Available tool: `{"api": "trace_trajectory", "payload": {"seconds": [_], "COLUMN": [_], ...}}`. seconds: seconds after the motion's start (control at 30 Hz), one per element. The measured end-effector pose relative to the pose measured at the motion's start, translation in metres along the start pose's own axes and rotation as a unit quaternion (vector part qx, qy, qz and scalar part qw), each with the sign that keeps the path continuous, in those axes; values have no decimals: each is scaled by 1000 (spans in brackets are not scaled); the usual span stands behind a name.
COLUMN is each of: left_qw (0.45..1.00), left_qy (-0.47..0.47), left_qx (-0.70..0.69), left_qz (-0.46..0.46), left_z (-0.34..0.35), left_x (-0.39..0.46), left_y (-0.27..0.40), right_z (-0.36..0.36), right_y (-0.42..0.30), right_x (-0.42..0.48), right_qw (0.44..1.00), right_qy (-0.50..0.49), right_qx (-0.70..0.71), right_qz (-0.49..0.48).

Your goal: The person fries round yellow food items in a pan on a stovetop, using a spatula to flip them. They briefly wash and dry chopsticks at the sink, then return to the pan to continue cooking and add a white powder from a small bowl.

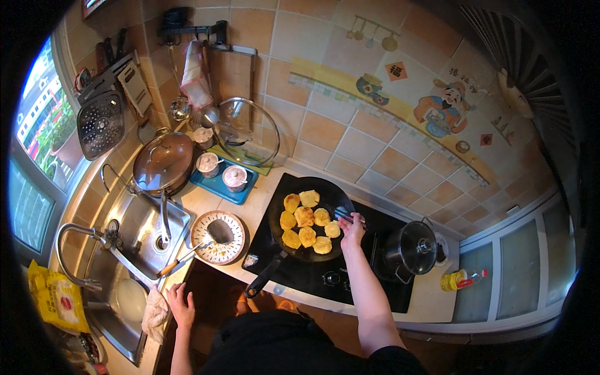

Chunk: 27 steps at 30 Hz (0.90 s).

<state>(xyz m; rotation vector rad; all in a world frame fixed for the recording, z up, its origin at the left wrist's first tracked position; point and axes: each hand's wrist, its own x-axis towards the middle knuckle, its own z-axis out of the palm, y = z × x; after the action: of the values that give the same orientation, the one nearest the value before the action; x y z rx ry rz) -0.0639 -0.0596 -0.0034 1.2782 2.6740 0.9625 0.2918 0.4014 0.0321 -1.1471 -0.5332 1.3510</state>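
Observation:
My right hand (351, 229) grips a thin dark utensil (344, 214) over the right side of a black frying pan (330, 187). The utensil is too small to tell its exact kind. Several golden, browned patties (304, 216) lie spread across the pan, whose black handle (266, 275) points toward me. Holding nothing, my left hand (182, 304) hovers by the front counter edge with its fingers apart. Beside it, a crumpled cloth (155, 313) drapes over the edge. A turner with a wooden handle (172, 268) rests its metal blade (221, 231) on a patterned plate (199, 227) holding crumbs.
A lidded black pot (412, 248) stands on the cooktop (304, 276), right of the pan. An oil bottle (461, 280) is further right. Left are a steel sink (140, 239), a lidded wok (161, 161), and a blue tray (241, 197) with lidded jars (235, 178).

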Motion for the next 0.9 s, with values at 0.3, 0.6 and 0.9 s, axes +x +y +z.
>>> {"api": "trace_trajectory", "payload": {"seconds": [0.3,0.6,0.9], "left_qw": [1000,1000,998], "left_qy": [1,-6,-36], "left_qx": [20,4,-32], "left_qz": [8,14,31], "left_z": [-6,-8,9], "left_x": [-1,15,21], "left_y": [0,8,7], "right_z": [7,28,-25], "right_y": [-15,-24,-55], "right_x": [-24,-46,-99], "right_qw": [994,955,914], "right_qy": [-38,-154,-147], "right_qx": [-49,-179,-337], "right_qz": [-88,-180,-169]}}
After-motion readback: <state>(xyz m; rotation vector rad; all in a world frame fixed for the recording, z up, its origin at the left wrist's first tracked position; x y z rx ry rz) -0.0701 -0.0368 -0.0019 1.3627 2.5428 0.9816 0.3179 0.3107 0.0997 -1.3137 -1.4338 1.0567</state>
